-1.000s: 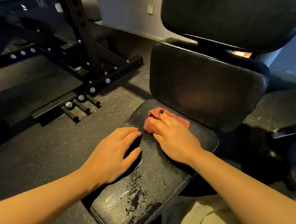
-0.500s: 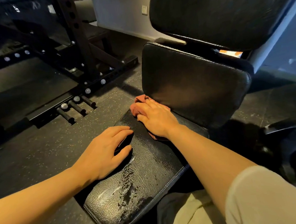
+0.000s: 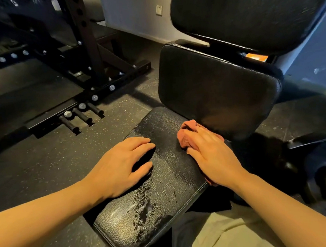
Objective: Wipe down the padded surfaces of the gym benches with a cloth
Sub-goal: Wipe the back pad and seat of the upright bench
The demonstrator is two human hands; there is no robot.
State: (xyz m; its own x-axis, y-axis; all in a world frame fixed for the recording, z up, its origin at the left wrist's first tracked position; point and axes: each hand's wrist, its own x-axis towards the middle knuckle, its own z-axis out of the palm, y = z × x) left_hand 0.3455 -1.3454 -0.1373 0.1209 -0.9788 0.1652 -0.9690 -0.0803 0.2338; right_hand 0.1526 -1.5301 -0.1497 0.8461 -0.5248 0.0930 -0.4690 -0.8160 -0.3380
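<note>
A black padded seat (image 3: 163, 196) with cracked, worn vinyl near its front runs toward me. Behind it stand an upright black pad (image 3: 217, 88) and a larger back pad (image 3: 247, 11) above. My right hand (image 3: 212, 156) presses flat on a reddish cloth (image 3: 187, 133) at the seat's right rear edge, just below the upright pad. The cloth bunches out past my fingertips and a bit shows under my wrist. My left hand (image 3: 120, 166) rests on the seat's left side, fingers spread and slightly arched.
A black steel rack (image 3: 88, 57) with bolts stands at the left on the speckled rubber floor (image 3: 36, 170). Several short pegs (image 3: 80, 117) jut from its base rail. A white wall with a socket (image 3: 158, 9) lies behind. Dark gear sits at the right.
My right hand slid the cloth from the seat's far left corner across to its right rear edge. My left hand stayed in place on the seat.
</note>
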